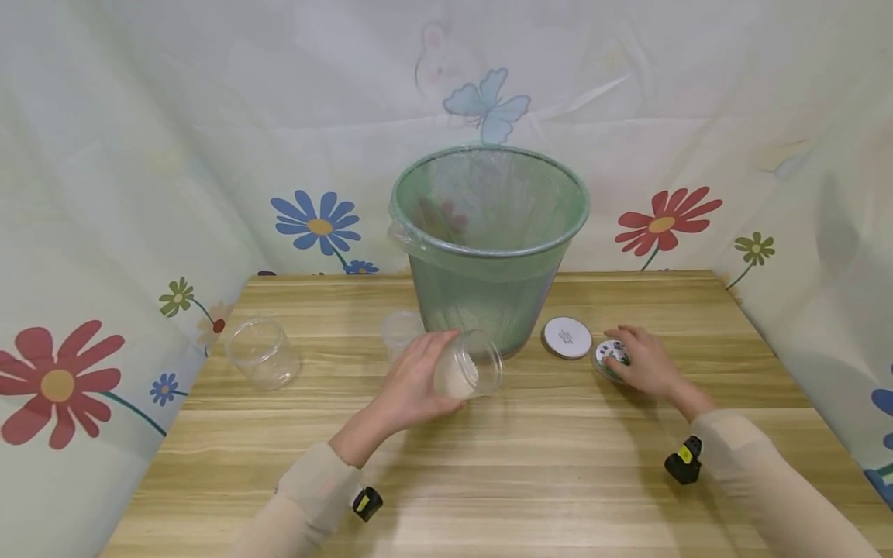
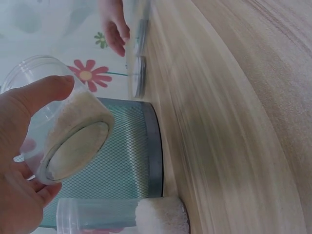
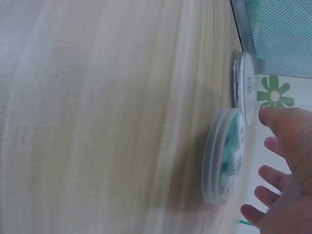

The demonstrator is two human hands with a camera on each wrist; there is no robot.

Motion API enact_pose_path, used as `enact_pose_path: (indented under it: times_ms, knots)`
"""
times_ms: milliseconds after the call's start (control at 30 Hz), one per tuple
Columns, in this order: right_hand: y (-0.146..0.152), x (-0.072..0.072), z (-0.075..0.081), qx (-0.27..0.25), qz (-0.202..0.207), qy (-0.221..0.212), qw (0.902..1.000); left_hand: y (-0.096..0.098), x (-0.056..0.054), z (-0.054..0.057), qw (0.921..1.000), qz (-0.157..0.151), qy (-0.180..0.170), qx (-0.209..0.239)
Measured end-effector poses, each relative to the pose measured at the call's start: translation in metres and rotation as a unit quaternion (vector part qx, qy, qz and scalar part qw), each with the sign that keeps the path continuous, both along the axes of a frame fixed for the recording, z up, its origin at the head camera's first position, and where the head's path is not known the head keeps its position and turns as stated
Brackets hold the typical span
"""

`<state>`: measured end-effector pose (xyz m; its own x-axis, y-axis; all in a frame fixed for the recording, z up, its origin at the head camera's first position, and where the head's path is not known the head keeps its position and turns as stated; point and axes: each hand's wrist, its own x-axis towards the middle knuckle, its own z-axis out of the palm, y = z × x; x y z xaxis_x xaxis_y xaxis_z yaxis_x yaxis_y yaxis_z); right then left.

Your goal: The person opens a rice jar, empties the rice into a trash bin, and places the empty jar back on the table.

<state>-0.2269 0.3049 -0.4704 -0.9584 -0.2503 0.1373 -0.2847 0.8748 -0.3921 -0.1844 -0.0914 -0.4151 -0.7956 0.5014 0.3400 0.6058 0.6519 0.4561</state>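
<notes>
My left hand (image 1: 412,387) grips a clear plastic jar (image 1: 487,363) by its side, above the table. White grains (image 2: 80,114) that look like rice lie in the jar, which tilts with its mouth to the right. My right hand (image 1: 645,363) hovers at a round lid with a printed picture (image 1: 608,355). In the right wrist view, its fingers (image 3: 273,178) are spread and apart from this lid. A plain white-topped lid (image 1: 567,338) lies beside it. Partly behind my left hand stands a second clear jar (image 2: 97,213), with white grains at its bottom.
A green mesh bin (image 1: 481,291) with a clear plastic liner stands at the back middle of the wooden table (image 1: 530,480). Another clear jar (image 1: 263,355) stands at the left. A flower-printed curtain (image 1: 209,93) hangs behind and at both sides.
</notes>
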Motion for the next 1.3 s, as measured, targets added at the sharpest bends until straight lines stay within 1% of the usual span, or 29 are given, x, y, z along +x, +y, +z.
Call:
enact_pose_path:
  times_ms: [67, 300, 533, 700, 800, 900, 1033, 1133, 1300]
  knots:
    - [-0.001, -0.002, 0.004, -0.003, 0.003, 0.012, 0.9999, 0.0, 0.001, 0.002, 1.0, -0.002, 0.007, 0.003]
    - [-0.006, -0.008, 0.022, -0.016, 0.0, 0.03, 0.9994, 0.0, 0.003, 0.01, 0.9996, -0.006, 0.026, 0.006]
    - [-0.009, -0.019, 0.041, -0.032, -0.002, 0.002, 0.9995, -0.006, 0.005, 0.02, 0.9995, 0.001, 0.03, 0.01]
    - [-0.011, -0.023, 0.053, -0.028, -0.004, 0.007, 0.9996, -0.016, 0.007, 0.03, 0.9992, 0.001, 0.039, 0.006]
    - [-0.015, -0.026, 0.06, -0.021, -0.004, 0.015, 0.9997, -0.021, 0.007, 0.037, 0.9987, -0.001, 0.051, 0.001]
    - [-0.02, -0.03, 0.068, -0.012, 0.002, 0.032, 0.9994, -0.027, 0.007, 0.046, 0.9985, 0.001, 0.054, -0.002]
    - [-0.027, -0.035, 0.083, -0.001, 0.012, 0.065, 0.9978, -0.035, 0.008, 0.057, 0.9988, 0.007, 0.046, 0.011]
    - [-0.029, -0.039, 0.096, 0.004, 0.014, 0.077, 0.9969, -0.044, 0.007, 0.065, 0.9986, 0.018, 0.047, 0.018]
    - [-0.032, -0.044, 0.119, 0.011, 0.001, 0.066, 0.9977, -0.063, 0.004, 0.076, 0.9973, 0.045, 0.057, 0.013]
